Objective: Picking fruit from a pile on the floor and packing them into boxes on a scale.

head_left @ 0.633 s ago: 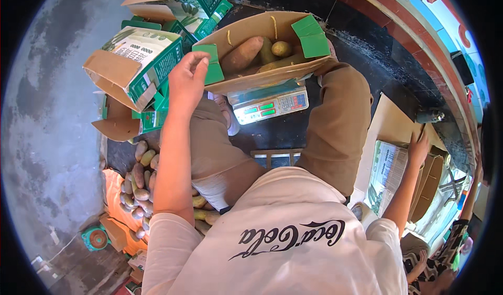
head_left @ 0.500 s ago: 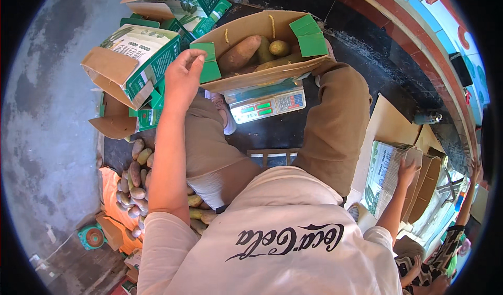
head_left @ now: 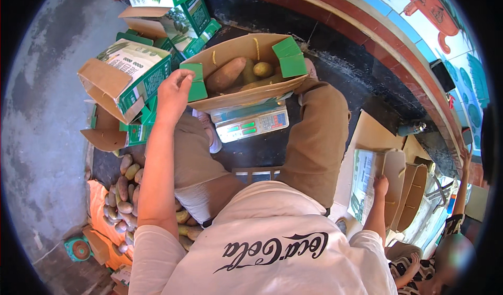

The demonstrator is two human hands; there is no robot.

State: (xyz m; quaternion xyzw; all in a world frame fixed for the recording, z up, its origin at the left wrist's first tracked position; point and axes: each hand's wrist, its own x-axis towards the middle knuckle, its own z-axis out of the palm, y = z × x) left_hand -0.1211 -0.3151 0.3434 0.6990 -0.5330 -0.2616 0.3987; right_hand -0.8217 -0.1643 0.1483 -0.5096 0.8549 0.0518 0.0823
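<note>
My left hand [head_left: 174, 93] is closed at the left green end flap [head_left: 197, 84] of a carton [head_left: 246, 99], thumb and fingers bent together at its edge. The carton stands open on a white digital scale [head_left: 252, 127] between my legs. Inside lie large brownish-green, cucumber-like gourds [head_left: 227, 74], with yellow rope handles above them. Off to the right, my right hand [head_left: 381, 186] grips the edge of another printed carton [head_left: 362, 177], whose brown cardboard side faces up; part of its fingers is hidden.
Green-and-white cartons [head_left: 126, 80] are heaped at the left. A pile of gourds [head_left: 123, 195] lies beside my left leg, partly on orange cloth [head_left: 99, 200]. Flat cardboard [head_left: 361, 137] and a dark bottle [head_left: 412, 128] are right. Another person's hand [head_left: 414, 263] shows lower right.
The view has shifted, so most things sit further left and lower. My left hand stays at the flap. At the right carton, my right hand has moved lower and more brown cardboard shows.
</note>
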